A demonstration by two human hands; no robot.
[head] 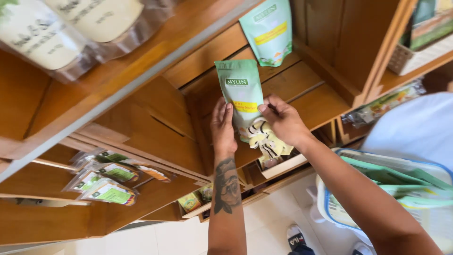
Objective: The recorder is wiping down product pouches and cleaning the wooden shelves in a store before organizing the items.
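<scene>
You hold a green pouch (243, 97) upright against the back of a wooden shelf (311, 101), its lower half printed with pale flowers and a yellow band across the middle. Your left hand (223, 128) lies flat along the pouch's left edge, fingers straight and pressed to its side; a dark tattoo shows on that forearm. Your right hand (284, 121) grips the pouch's right edge, fingers curled round it with the thumb on the front. Both hands are closed on the same pouch, which stands at the front of the shelf board, touching the wood.

Behind it, further along the same shelf, a second green pouch (270, 30) of the same kind stands alone, well apart from the one you hold. To your right, low down, a clear plastic tub (330, 208) with a blue rim holds more flat green pouches (406, 182). On the lower shelf to the left lie several clear packets with green labels (111, 182). Above them, at the top left, big clear bags with pale labels (61, 33) sit on a higher shelf. Below, a shoe (296, 236) rests on the white tiled floor (269, 215).
</scene>
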